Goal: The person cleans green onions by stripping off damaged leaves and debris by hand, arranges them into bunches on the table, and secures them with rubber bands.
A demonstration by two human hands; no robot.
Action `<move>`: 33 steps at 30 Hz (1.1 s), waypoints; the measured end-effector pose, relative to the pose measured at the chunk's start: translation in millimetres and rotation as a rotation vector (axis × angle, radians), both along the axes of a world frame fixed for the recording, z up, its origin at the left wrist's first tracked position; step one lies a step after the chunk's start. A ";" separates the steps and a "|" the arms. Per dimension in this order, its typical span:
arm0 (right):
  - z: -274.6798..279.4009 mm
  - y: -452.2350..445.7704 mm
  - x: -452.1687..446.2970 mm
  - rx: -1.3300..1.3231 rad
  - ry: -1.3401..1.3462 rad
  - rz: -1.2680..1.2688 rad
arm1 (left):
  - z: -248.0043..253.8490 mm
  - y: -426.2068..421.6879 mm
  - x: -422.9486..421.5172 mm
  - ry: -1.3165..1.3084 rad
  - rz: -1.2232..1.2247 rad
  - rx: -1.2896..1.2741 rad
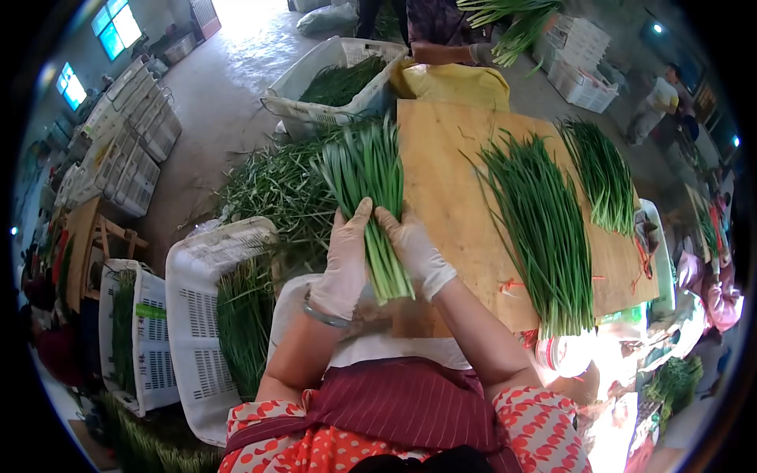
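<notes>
Between my gloved hands is a bunch of garlic chives (pixel 364 169), its pale cut ends pointing toward me and the green leaves away. My left hand (pixel 345 251) wraps the bunch from the left, thumb on top. From the right, my right hand (pixel 410 243) grips it, with its thumb on top too. Both wear thin whitish gloves. Right of my hands, a large pile of garlic chives (pixel 544 236) lies on the wooden board (pixel 441 158). A smaller pile of chives (pixel 603 177) lies beyond it near the board's right edge.
Loose leaves (pixel 276 189) heap up left of the board. A white crate (pixel 288 110) with greens stands behind it; another white crate (pixel 193 315) stands at my left. Stacked crates (pixel 118 150) line the left side. Across the board, a co-worker's gloved hand (pixel 482 54) is near more chives (pixel 516 31).
</notes>
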State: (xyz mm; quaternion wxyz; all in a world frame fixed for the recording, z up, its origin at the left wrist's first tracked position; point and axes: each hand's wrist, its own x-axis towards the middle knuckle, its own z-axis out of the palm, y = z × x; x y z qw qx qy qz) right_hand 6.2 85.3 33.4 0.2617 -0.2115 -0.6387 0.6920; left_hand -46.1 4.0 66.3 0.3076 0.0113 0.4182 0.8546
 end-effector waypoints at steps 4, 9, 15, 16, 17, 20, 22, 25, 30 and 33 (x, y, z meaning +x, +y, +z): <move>11.0 4.1 6.3 -0.102 -0.224 0.000 | -17.6 8.5 -3.9 -0.091 -0.079 -0.095; 18.7 0.4 28.4 -0.114 -0.076 0.012 | -9.2 8.9 15.0 -0.045 -0.099 0.019; 49.0 9.0 66.2 0.038 0.100 0.069 | 1.2 20.4 44.5 0.173 -0.107 0.150; 46.4 10.8 71.1 0.073 0.135 0.062 | 2.5 20.3 48.9 0.222 -0.122 0.093; 42.2 14.7 75.6 0.105 0.171 0.053 | 3.8 20.1 52.1 0.242 -0.122 0.109; 32.2 26.7 92.5 0.171 0.088 0.069 | 8.1 16.7 60.9 0.294 -0.209 0.060; 39.8 26.4 100.7 0.090 0.060 0.067 | 1.7 17.7 60.8 0.331 -0.266 0.129; 46.7 33.1 104.8 0.051 0.108 0.084 | 4.9 25.8 59.5 0.295 -0.354 0.269; 39.8 64.5 98.8 0.427 0.166 0.005 | 17.0 44.7 47.4 0.482 -0.425 0.187; 28.8 77.2 92.5 0.572 0.135 -0.069 | 3.1 60.9 37.9 0.623 -0.362 0.158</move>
